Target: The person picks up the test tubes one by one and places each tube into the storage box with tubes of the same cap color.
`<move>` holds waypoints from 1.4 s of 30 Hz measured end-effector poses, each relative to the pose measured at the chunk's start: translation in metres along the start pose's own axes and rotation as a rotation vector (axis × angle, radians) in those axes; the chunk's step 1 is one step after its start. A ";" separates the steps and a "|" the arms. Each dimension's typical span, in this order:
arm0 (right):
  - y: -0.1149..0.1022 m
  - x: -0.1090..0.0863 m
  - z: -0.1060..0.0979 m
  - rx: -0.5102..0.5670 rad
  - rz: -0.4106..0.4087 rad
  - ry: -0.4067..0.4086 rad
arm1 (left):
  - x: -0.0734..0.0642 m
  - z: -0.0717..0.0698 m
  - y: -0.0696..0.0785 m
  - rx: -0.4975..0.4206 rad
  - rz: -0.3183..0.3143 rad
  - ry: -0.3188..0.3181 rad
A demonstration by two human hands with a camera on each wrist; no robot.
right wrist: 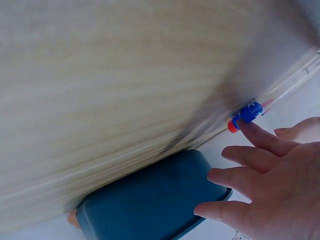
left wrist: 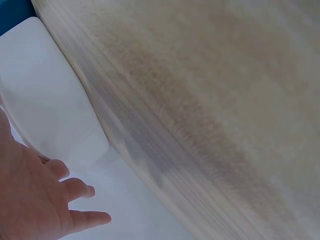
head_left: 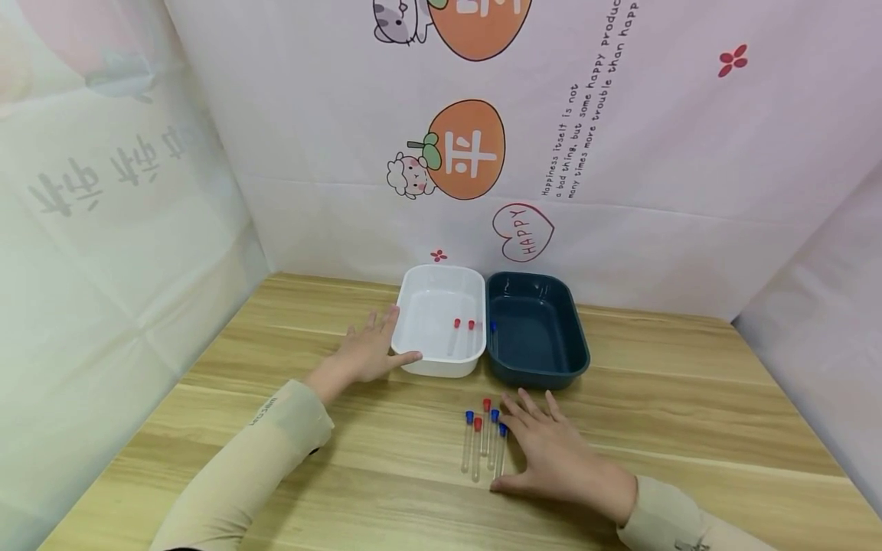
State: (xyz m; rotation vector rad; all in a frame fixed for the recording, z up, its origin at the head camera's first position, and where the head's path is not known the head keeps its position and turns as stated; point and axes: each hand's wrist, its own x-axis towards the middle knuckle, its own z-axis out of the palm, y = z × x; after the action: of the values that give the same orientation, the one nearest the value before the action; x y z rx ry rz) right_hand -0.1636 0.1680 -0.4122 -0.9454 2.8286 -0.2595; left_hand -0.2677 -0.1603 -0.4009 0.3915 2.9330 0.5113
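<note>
White tray [head_left: 441, 368]: placed at the back of the table [head_left: 372, 467], close to the printed cloth [head_left: 324, 199]; two red-capped tubes [head_left: 454, 337] are contained in it, lying toward its darker neighbour.
Dark tray [head_left: 540, 379]: set right beside the white one, presumably so that both lie within reach; one blue-capped tube [head_left: 494, 328] is seen inside, by the wall nearest the white tray.
Cap colours: only red is seen in the white tray and only blue in the dark one, so the placing appears to be ruled by colour.
Loose tubes [head_left: 477, 451]: five are laid side by side in front of the trays, two capped red and three blue, with caps pointed toward the trays; the tight cluster probably lets any one be reached easily.
Right hand [head_left: 551, 455]: its fingers are spread apart and nothing appears gripped; the outermost blue tube [head_left: 503, 431] is framed by the index finger near the cap and the thumb near the lower end, a span suited to its length.
Left hand [head_left: 365, 353]: its fingers are stretched apart and clamped on nothing; it is set at the white tray's near left corner, perhaps for steadying, though firm pressure cannot be told.
</note>
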 end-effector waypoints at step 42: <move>0.002 0.001 -0.058 -0.048 -0.046 0.241 | 0.000 0.001 0.000 0.002 0.000 -0.005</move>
State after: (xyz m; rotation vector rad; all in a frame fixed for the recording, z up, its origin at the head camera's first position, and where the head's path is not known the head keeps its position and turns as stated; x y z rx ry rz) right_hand -0.1769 0.1759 -0.3565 -1.0561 3.0458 -0.3333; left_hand -0.2678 -0.1604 -0.4016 0.3925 2.9290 0.5070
